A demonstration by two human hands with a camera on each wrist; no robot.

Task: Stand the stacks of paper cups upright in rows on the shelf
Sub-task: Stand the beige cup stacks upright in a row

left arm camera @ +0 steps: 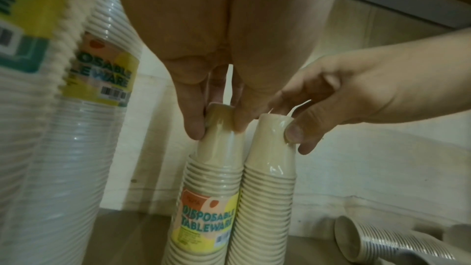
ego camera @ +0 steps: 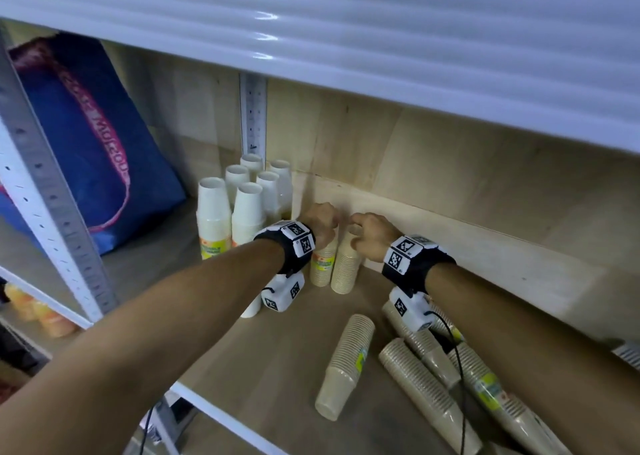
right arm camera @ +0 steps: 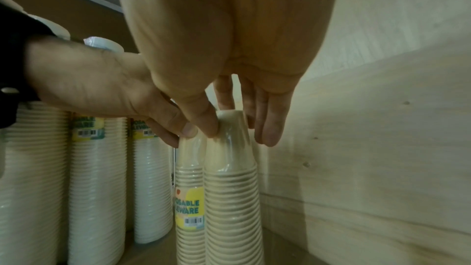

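Two wrapped beige cup stacks stand upright side by side near the shelf's back wall. My left hand (ego camera: 320, 220) grips the top of the labelled stack (ego camera: 322, 264), its fingers (left arm camera: 196, 120) curled round the top cup (left arm camera: 219, 128). My right hand (ego camera: 369, 234) grips the top of the plain stack (ego camera: 346, 267), thumb and fingers (right arm camera: 270, 128) round its top cup (right arm camera: 231, 138). Several white cup stacks (ego camera: 242, 208) stand upright to the left. Several beige stacks (ego camera: 349, 361) lie flat on the shelf at the front right.
The wooden shelf board (ego camera: 277, 350) has a white front edge. A blue bag (ego camera: 93, 149) leans at the back left beside a metal upright (ego camera: 48, 191). A white shelf (ego camera: 346, 32) overhangs above. The wooden back wall (ego camera: 450, 191) is close behind the hands.
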